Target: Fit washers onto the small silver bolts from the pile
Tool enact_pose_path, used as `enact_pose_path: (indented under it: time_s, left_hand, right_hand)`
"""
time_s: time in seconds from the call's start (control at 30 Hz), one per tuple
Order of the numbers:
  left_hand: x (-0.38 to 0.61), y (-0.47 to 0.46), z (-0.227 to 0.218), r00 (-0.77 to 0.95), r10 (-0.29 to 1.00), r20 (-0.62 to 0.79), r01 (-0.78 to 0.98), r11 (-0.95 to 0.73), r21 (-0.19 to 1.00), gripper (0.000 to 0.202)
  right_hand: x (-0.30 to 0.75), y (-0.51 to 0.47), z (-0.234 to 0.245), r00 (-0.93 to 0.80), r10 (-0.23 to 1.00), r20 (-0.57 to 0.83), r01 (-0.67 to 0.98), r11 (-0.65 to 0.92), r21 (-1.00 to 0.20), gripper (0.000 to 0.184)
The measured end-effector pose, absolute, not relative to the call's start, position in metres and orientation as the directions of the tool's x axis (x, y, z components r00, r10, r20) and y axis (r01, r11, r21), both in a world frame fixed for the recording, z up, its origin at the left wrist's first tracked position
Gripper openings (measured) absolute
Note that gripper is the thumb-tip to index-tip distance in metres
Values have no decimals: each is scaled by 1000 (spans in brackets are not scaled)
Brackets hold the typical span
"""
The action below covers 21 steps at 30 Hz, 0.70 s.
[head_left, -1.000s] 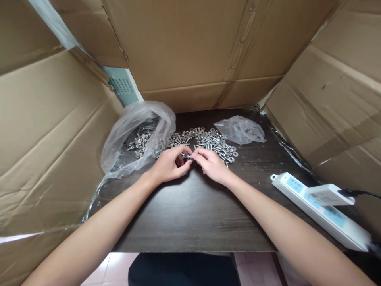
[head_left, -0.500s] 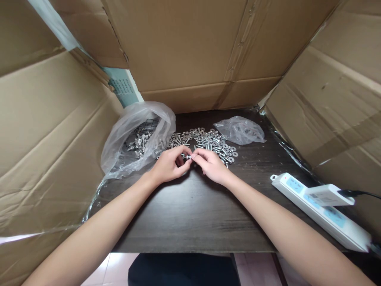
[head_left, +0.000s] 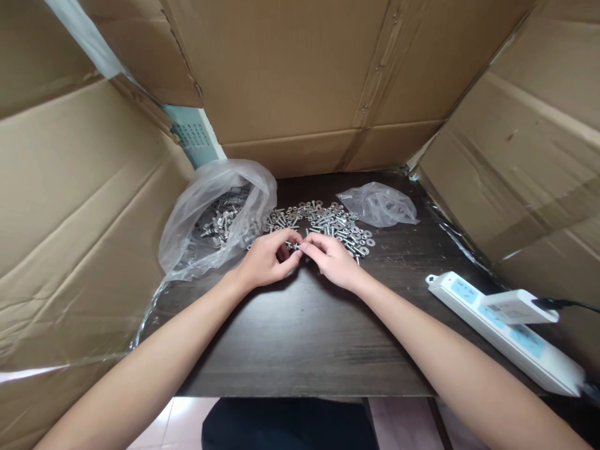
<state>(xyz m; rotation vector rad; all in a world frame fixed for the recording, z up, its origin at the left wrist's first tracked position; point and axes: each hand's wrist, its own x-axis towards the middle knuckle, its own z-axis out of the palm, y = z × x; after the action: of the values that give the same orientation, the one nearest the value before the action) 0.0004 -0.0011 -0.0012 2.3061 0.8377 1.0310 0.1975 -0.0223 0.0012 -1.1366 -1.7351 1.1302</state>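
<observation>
My left hand (head_left: 265, 257) and my right hand (head_left: 329, 256) meet fingertip to fingertip over the dark wooden table (head_left: 300, 337). Both pinch a small silver bolt (head_left: 293, 245) held between them, with what looks like a nut on it. Just behind my hands lies a loose pile of silver bolts, nuts and washers (head_left: 328, 224). A large clear plastic bag (head_left: 215, 215) with more assembled hardware inside sits open to the left of my left hand.
A smaller crumpled clear bag (head_left: 379, 205) lies at the back right. A white power strip (head_left: 506, 331) with a plugged-in adapter runs along the right edge. Cardboard panels (head_left: 75, 206) wall in the table on the left, back and right.
My right fingertips have shifted slightly on the bolt, as if turning it. Otherwise both hands and everything on the table stay where they were.
</observation>
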Motion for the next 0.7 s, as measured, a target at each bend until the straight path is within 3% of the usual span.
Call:
enact_pose_path:
  time_s: [0.7]
  left_hand:
    - [0,-1,1,516,690,508,335,-708,622,13]
  right_hand:
    - [199,-20,-2,-310,942,132,256,216,-942,30]
